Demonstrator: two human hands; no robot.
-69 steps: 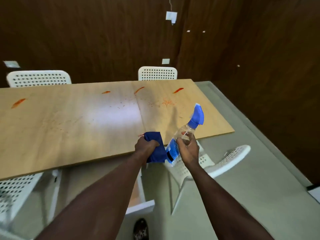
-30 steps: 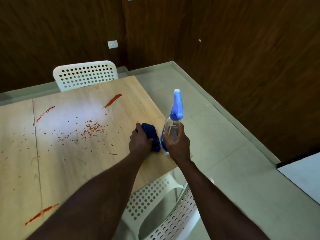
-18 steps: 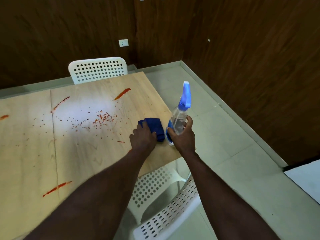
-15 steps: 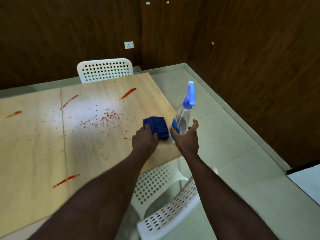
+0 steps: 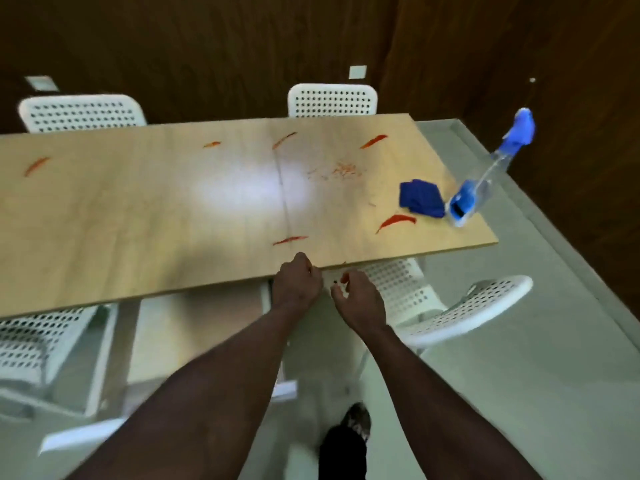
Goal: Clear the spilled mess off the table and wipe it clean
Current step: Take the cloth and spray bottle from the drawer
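The wooden table (image 5: 138, 216) carries red strips (image 5: 396, 220) and a patch of red flakes (image 5: 344, 170). A folded blue cloth (image 5: 420, 201) lies near the right end, with nobody holding it. Beside it stands a clear spray bottle (image 5: 485, 183) with a blue head. My left hand (image 5: 296, 284) rests against the near table edge with its fingers curled. Just below that edge my right hand (image 5: 358, 301) is cupped, with a small red scrap (image 5: 344, 278) at its fingertips. The picture is blurred.
White perforated chairs stand behind the table (image 5: 83, 114) (image 5: 332, 100), under the near edge at the left (image 5: 31, 341) and at the right (image 5: 464, 313). My shoe (image 5: 349, 441) is on the grey floor. Dark wood walls close off the back and right.
Both hands have let go of the cloth and bottle, which now rest on the table's right end. My hands have drawn back to the near edge, left of them.
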